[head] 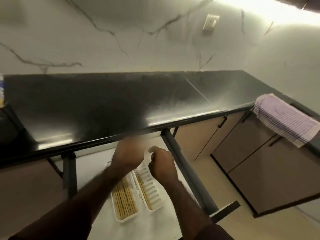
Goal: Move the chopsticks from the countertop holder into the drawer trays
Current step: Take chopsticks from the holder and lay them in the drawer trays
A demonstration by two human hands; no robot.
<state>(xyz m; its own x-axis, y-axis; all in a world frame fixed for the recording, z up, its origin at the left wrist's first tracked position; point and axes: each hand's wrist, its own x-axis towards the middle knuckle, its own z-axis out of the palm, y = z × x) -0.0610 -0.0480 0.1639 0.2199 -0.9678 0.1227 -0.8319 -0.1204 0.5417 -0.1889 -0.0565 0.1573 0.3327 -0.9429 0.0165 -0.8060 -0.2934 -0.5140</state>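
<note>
Chopsticks (125, 200) lie side by side in the left tray (115, 207) of the open drawer (190, 177), with one in the ridged right tray (156, 201), probably to keep them sorted. Above them the left hand (128, 155) is too blurred to read its grip. The right hand (162, 164) is curled closed, on what I cannot tell.
</note>
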